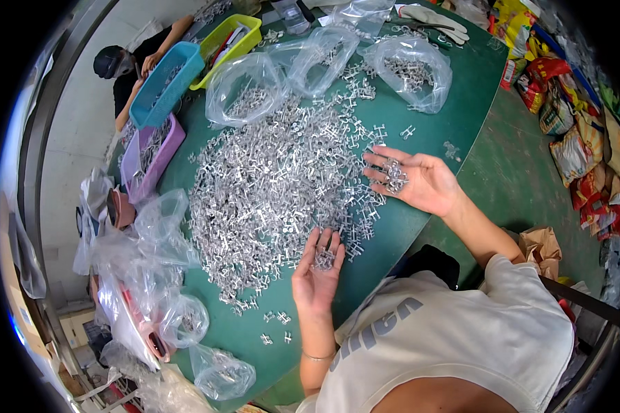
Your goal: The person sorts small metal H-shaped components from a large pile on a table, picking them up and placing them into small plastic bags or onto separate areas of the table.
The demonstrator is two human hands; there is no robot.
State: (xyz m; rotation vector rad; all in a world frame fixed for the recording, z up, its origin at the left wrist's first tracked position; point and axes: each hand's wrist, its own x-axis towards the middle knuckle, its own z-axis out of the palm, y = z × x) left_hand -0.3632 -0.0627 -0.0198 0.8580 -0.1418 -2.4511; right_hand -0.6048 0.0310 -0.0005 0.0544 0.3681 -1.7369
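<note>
A large heap of small silvery metal clips (pixel 269 179) is spread over the green table (pixel 448 134). My left hand (pixel 317 272) is palm up at the heap's near edge, its fingers slightly curled around a few clips (pixel 324 259). To the right, my right hand (pixel 424 182) is also turned palm up. Several clips (pixel 395 176) lie across its fingers and palm, and its fingertips reach the heap's right edge. A few loose clips (pixel 282 317) sit apart on the table near my left forearm.
Clear plastic bags holding clips (pixel 410 69) stand along the far side; more bags (pixel 186 320) crowd the left. Blue (pixel 145 113), yellow (pixel 251 34) and purple (pixel 134 182) baskets line the far left, where another person (pixel 120 69) works. Colourful sacks (pixel 575 148) are piled at the right.
</note>
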